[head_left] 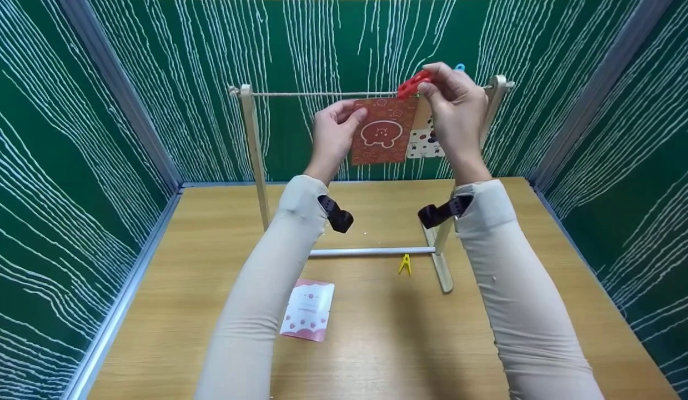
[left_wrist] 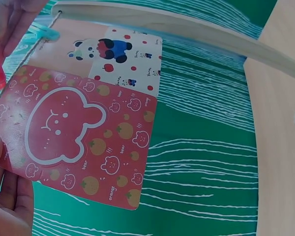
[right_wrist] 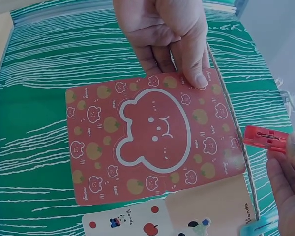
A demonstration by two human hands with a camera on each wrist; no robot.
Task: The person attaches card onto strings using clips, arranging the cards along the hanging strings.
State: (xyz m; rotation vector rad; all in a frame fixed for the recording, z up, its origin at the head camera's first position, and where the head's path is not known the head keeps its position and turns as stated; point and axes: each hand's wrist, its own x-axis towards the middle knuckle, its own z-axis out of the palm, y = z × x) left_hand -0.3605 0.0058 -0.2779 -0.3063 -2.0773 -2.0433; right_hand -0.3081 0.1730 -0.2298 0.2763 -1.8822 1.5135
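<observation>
My left hand pinches the upper left corner of a red card printed with a bear face, just below the rope. Between thumb and fingers of my right hand is a red clothespin, its tip at the rope by the card's upper right corner. Whether the tip bites on the card is unclear. Beside the red card hangs a panda-print card, partly behind it, under a light blue clothespin on the rope.
The rope runs between two wooden posts of a stand with a white lower bar. A yellow clothespin lies near that bar. On the table, a pink and white card lies by my left forearm. Green walls surround the table.
</observation>
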